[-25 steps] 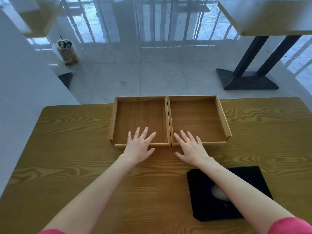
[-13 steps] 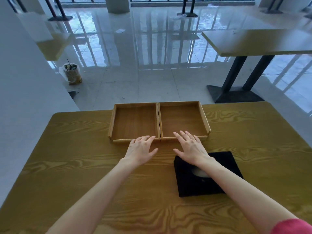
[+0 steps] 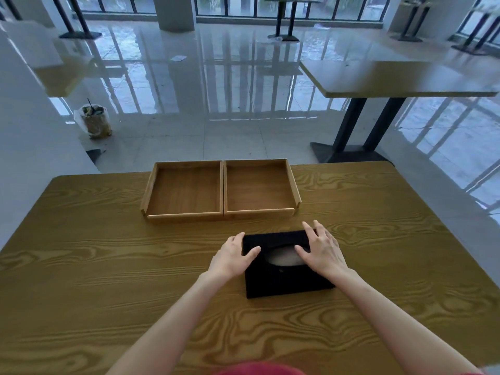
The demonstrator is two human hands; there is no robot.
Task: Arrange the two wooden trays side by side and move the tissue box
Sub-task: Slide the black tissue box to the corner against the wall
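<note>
— Where are the trays?

— The left wooden tray [image 3: 185, 191] and the right wooden tray [image 3: 259, 187] sit side by side at the far edge of the table [image 3: 81, 266], inner walls touching.

— And the tissue box?

— The black tissue box [image 3: 284, 277] stands on the table just in front of the right tray (pale tissue shows in its oval slot).

— The hands?

— The left hand [image 3: 232, 257] presses its left side, the right hand [image 3: 323, 250] its right, thumbs over the top, clasping the box between them.
</note>
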